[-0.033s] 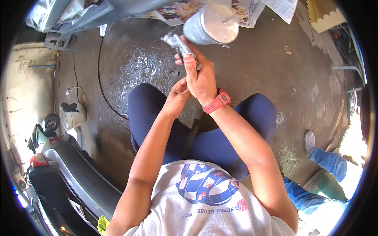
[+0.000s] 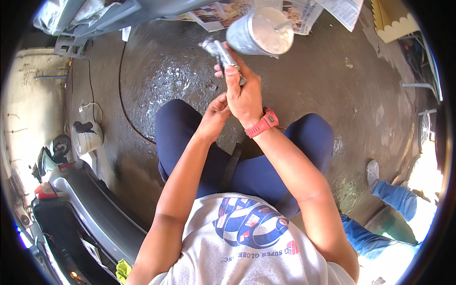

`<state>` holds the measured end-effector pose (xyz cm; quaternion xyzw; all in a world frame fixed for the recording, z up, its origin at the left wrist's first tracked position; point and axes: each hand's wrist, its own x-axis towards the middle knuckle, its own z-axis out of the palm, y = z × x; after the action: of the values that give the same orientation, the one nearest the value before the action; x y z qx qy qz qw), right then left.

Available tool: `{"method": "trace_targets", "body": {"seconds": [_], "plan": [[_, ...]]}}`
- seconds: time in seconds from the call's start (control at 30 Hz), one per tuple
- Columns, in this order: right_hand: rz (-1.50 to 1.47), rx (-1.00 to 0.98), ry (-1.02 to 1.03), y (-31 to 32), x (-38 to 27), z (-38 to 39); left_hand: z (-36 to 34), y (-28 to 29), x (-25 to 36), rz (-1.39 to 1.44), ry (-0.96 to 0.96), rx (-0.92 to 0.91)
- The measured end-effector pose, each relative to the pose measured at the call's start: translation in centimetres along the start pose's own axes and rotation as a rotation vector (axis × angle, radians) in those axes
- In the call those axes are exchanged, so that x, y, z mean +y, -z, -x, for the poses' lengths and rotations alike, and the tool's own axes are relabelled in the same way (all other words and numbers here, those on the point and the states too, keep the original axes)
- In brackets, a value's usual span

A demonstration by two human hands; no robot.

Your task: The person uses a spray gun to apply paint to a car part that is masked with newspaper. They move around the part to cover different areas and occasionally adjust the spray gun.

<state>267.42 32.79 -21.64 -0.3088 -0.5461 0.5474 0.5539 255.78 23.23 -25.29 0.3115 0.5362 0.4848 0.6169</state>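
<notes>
My right hand [image 2: 244, 92], with a red watch [image 2: 264, 123] on its wrist, is closed around a silver metal spray gun [image 2: 223, 54] pointing away to the upper left. Just beyond the fingers is a round grey-white container [image 2: 242, 35] with a pale, smeared top. Whether it is joined to the spray gun, I cannot tell. My left hand [image 2: 214, 118] is closed in a pinch against the heel of the right hand, below the gun's grip. What its fingertips hold, if anything, is hidden.
Newspaper sheets [image 2: 339, 12] lie at the far edge, beside a grey panel [image 2: 114, 19]. A dark hose [image 2: 121, 90] curves over the wet concrete floor [image 2: 166, 71]. At left stand a white bucket [image 2: 88, 140] and a motorcycle [image 2: 95, 194]. Someone's jeans-clad leg [image 2: 399, 197] shows at right.
The spray gun and the round container have shifted slightly to the right in the picture. Both hands keep the same hold.
</notes>
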Motion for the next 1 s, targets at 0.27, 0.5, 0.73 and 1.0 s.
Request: {"method": "trace_targets", "body": {"seconds": [0.27,0.5,0.73,1.0], "plan": [[0.088,0.122,0.085,-6.3,0.8,0.3,3.4,4.5,7.4,-0.877,-0.235,0.288],[0.103,0.055,0.064,-15.0,0.7,-1.8,5.8,11.1,8.6,-1.406,-0.251,0.664],[-0.011,0.008,-0.023,-13.9,-2.6,-2.4,4.1,12.9,7.6,-1.286,-0.14,0.659],[0.103,0.314,-0.076,-8.0,-7.9,1.0,2.1,13.8,7.5,-1.236,-0.131,0.631]]}}
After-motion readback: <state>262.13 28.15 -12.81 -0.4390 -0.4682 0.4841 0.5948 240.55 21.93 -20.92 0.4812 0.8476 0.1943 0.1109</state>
